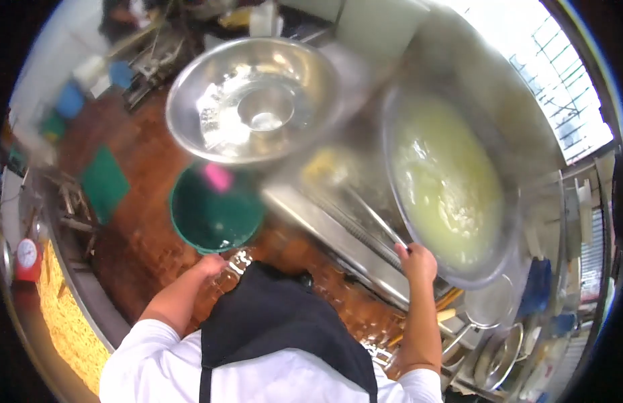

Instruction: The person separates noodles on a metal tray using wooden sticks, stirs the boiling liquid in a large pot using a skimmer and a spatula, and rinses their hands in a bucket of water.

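My right hand (419,262) is closed around the long metal handle of a skimmer (375,215). Its far end is blurred and carries something yellowish (328,166), too smeared to name. Just right of that hand is a large metal pot (391,161) full of bubbling, pale yellow-green liquid (449,181). My left hand (212,264) is at the near rim of a green bucket (217,211), its fingers curled on the edge. A bright pink item (218,176) shows at the bucket's far side. Beyond the bucket sits a wide, shiny metal bowl (254,101).
A metal counter edge (325,242) runs between bucket and pot. Strainers (489,302) and pans lie at right. Left are a red scale (28,258) and a trough of yellow, shredded-looking food (63,322). The reddish floor (140,235) looks wet. Haze blurs the middle.
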Demonstrator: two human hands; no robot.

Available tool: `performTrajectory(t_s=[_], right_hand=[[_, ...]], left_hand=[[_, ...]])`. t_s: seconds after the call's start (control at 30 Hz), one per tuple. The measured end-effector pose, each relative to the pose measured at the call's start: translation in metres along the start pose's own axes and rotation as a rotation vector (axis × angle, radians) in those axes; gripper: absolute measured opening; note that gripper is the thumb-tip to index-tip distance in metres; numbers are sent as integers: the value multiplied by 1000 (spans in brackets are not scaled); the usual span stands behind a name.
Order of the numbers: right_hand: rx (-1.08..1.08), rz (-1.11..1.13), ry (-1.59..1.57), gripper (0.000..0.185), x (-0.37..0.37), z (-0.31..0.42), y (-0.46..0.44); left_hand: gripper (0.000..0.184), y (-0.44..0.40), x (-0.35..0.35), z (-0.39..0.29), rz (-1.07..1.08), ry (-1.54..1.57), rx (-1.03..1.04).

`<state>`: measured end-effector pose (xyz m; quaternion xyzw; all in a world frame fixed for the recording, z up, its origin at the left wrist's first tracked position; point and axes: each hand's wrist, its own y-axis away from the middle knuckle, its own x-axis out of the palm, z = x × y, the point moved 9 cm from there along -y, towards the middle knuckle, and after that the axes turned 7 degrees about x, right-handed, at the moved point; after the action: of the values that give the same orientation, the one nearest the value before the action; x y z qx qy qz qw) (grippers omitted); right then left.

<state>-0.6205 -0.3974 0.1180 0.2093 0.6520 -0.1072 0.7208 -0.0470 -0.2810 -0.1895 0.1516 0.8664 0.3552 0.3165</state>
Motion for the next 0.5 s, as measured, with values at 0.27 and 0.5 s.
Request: performTrajectory(t_s=[0.27, 0.5], right_hand=[[-16, 40, -68, 45, 27, -21, 0], [-2, 66, -169, 49, 56, -38, -1]], left_hand=[[32, 35, -82, -224, -403, -284, 521], [20, -57, -53, -405, -383, -844, 760]])
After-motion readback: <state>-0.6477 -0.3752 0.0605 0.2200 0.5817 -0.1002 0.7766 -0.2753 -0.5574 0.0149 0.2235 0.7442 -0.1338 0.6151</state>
